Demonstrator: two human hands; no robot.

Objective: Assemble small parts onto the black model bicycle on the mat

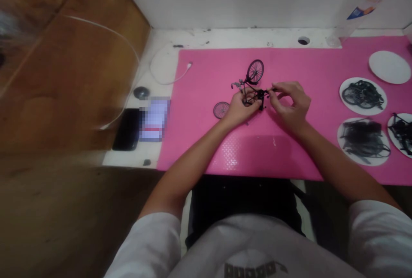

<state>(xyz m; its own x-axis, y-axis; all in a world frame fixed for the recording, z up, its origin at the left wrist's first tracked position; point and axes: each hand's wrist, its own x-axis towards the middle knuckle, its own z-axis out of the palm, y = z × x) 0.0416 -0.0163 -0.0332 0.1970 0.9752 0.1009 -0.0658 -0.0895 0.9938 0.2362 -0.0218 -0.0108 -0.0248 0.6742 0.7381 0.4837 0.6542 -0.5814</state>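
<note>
A black miniature bicycle [246,89] with one spoked wheel fitted at its far end is held over the pink mat. My left hand [242,108] is closed around the frame near its middle. At the frame's right end, my right hand [291,103] pinches a thin dark part with thumb and forefinger; whether that part is separate from the frame I cannot tell. Beside my left hand, a loose spoked wheel [221,110] lies on the mat, partly hidden by the hand.
On the right stand white plates with black parts: wheels on one plate [346,108], thin parts on another [354,158], frames on a third [394,143]. A bare plate [389,67] is behind them. Phones [126,130], a white cable [170,83] and a clear bottle [360,16] surround the pink mat [199,72].
</note>
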